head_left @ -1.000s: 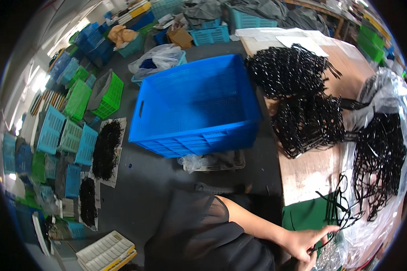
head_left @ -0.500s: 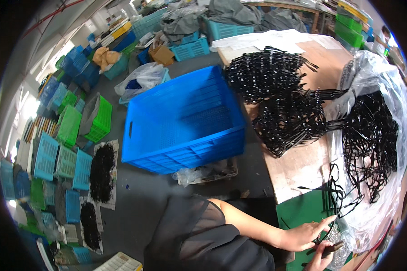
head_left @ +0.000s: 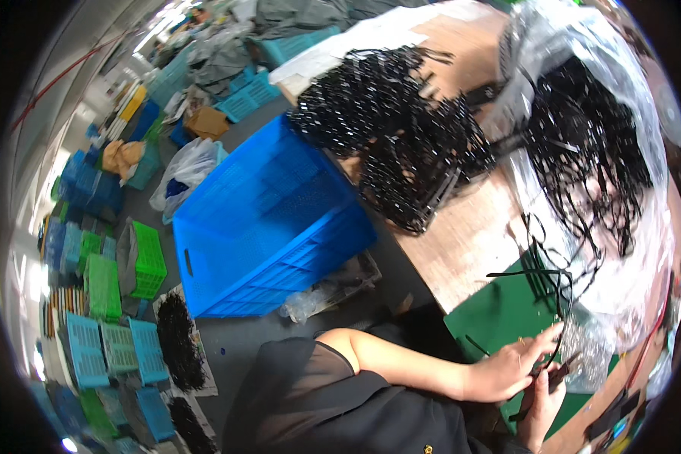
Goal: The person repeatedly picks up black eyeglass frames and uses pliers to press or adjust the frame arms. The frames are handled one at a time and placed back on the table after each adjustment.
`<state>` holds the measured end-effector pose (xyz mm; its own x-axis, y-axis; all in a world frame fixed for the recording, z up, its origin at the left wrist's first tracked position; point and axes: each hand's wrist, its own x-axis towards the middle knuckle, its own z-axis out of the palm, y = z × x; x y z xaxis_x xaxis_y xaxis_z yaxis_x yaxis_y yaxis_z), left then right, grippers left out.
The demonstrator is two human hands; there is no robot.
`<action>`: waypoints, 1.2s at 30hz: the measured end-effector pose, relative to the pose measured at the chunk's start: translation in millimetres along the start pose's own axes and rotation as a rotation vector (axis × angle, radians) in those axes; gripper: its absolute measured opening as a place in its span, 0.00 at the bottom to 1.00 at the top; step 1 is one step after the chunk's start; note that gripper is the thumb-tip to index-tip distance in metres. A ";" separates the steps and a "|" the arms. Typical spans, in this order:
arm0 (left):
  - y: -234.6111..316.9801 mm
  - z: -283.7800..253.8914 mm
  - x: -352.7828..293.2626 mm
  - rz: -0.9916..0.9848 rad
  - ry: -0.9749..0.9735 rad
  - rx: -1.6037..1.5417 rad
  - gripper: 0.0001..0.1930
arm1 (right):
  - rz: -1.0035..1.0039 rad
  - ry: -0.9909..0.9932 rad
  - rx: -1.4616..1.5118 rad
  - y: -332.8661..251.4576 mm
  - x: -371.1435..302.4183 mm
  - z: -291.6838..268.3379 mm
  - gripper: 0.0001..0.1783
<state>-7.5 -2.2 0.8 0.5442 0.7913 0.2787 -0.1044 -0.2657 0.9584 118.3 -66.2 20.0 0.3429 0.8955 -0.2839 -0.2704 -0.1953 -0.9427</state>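
Note:
Above the green mat (head_left: 473, 321) my two hands work close together. My left hand (head_left: 503, 371) pinches a black eyeglass frame (head_left: 558, 344), with its index finger stretched along it. Just below, my right hand (head_left: 543, 405) is closed round a small dark-brown object (head_left: 560, 374); its kind is too small and blurred to tell. More black eyeglass frames (head_left: 541, 276) lie loose at the mat's far edge. A clear plastic bag with small shiny pieces (head_left: 589, 352) sits right of my fingers.
Heaped black eyeglass frames (head_left: 356, 102) cover part of the wooden table (head_left: 454, 242). More fill a large clear bag (head_left: 651, 219) at the right. A big blue crate (head_left: 280, 291) stands left of the table. Stacked crates (head_left: 87, 348) and dark piles on paper (head_left: 180, 340) line the left.
The whole view has turned and shifted, so the table and crate sit further left and higher. Both hands stay together on the eyeglass frame.

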 end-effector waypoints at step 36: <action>22.9 -24.3 17.3 -0.537 -0.312 -0.400 0.45 | 0.107 -0.554 -1.018 -43.6 -1.0 -18.0 0.14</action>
<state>-20.7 18.8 29.1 0.8109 0.5469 -0.2082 -0.0207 0.3825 0.9237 145.9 -65.7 58.3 -0.1463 0.8579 -0.4926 0.6600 -0.2863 -0.6946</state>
